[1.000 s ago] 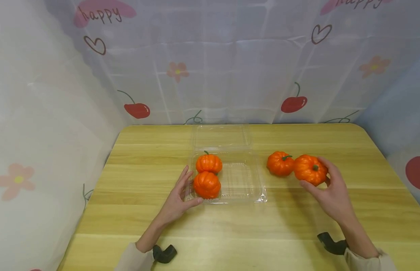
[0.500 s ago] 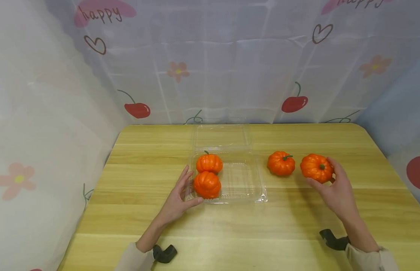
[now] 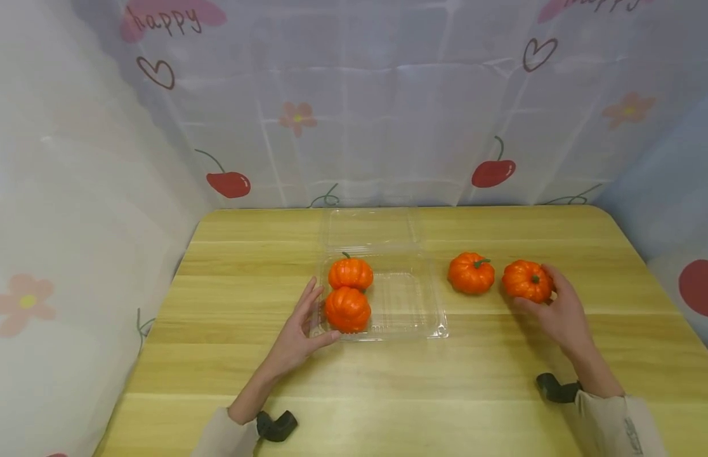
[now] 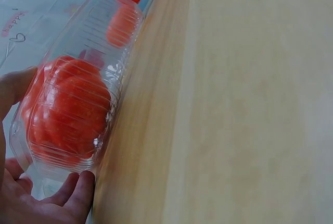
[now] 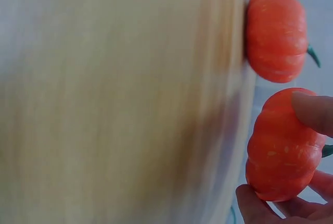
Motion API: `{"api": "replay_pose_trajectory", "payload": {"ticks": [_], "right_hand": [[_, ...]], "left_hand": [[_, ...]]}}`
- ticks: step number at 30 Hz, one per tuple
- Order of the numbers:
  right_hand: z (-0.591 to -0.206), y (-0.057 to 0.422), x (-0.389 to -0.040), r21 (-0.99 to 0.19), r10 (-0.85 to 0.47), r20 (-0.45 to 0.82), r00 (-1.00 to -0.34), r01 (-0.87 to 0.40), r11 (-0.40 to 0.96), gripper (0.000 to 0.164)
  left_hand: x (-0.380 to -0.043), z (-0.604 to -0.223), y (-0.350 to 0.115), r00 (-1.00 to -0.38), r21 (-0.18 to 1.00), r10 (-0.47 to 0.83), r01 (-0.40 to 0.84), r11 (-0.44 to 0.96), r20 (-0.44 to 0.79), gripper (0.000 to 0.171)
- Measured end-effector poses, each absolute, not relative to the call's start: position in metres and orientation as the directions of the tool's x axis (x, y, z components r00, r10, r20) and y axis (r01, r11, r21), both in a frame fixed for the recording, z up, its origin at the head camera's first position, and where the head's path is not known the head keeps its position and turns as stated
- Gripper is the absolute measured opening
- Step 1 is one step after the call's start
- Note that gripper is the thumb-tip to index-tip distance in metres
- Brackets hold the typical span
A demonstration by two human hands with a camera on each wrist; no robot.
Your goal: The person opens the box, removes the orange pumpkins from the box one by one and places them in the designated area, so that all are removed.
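Note:
My right hand holds a small orange pumpkin with a green stem, thumb on the near side and fingers on the far right. In the right wrist view this pumpkin sits between thumb and fingertips. Left of it, a similar pumpkin lies on the table. My left hand rests at the near left corner of an open clear plastic clamshell box, fingers extended along its side and thumb at its front rim. Inside the box's left half are two pumpkins, a rear one and a front one.
The box's lid lies folded back toward the far edge of the wooden table. A printed curtain hangs close behind the table. Each wrist wears a black mount, the left mount and the right mount.
My right hand has moved the held pumpkin right, away from the pumpkin beside it, then lower toward the table. The left hand keeps its place at the box.

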State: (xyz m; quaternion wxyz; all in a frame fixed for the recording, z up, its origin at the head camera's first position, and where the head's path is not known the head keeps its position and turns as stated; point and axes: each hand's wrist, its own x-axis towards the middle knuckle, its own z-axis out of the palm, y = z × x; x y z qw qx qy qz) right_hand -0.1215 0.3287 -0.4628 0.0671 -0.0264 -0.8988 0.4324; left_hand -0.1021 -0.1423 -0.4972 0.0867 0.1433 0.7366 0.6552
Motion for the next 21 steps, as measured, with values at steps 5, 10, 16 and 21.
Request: {"api": "replay_pose_trajectory", "payload": {"ticks": [5, 10, 16, 21], "right_hand": [[-0.467, 0.331, -0.128, -0.781, 0.101, 0.051, -0.994, 0.024, 0.623, 0.083], [-0.469, 0.331, -0.131, -0.774, 0.100, 0.016, -0.995, 0.051, 0.632, 0.086], [-0.471, 0.330, -0.134, -0.747, 0.099, 0.001, -0.995, 0.065, 0.662, 0.087], [-0.472, 0.331, -0.136, -0.732, 0.100, -0.004, -0.995, 0.071, 0.677, 0.088]], "left_hand": [[-0.102, -0.498, -0.142, -0.943, 0.990, 0.325, 0.106, 0.097, 0.069, 0.090], [-0.102, -0.497, -0.142, -0.945, 0.991, 0.322, 0.094, 0.099, 0.057, 0.090], [-0.102, -0.496, -0.142, -0.946, 0.991, 0.319, 0.084, 0.104, 0.047, 0.090], [-0.103, -0.497, -0.142, -0.948, 0.991, 0.315, 0.081, 0.111, 0.042, 0.090]]}}
